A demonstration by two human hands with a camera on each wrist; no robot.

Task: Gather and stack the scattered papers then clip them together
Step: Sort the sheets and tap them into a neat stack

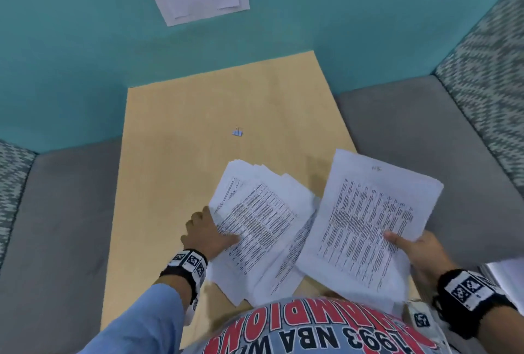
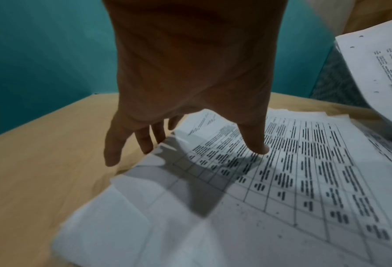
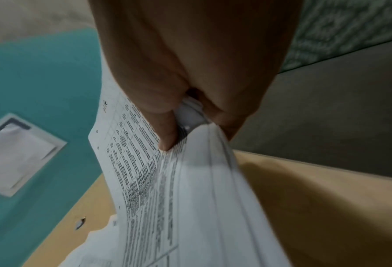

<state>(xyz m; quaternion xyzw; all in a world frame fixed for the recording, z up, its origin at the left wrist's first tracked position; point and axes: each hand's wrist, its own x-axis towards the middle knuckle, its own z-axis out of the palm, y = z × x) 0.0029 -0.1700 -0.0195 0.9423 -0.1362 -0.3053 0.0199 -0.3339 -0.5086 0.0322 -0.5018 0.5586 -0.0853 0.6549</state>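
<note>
1. The right hand (image 1: 416, 251) pinches a sheaf of printed papers (image 1: 368, 229) raised off the wooden table (image 1: 175, 172).
2. The left hand (image 1: 207, 231), fingers relaxed, presses the fanned pile (image 1: 261, 226) on the table.
3. The binder clip (image 1: 237, 132) lies apart, farther up the table.
4. The shirt (image 1: 306, 334) reads "1993 NBA".

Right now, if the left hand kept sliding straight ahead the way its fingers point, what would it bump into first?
Probably nothing soon. The left hand points up the wooden table, along the left edge of the loose papers; bare wood lies ahead. The binder clip sits right of that line, though depth is unclear.
</note>
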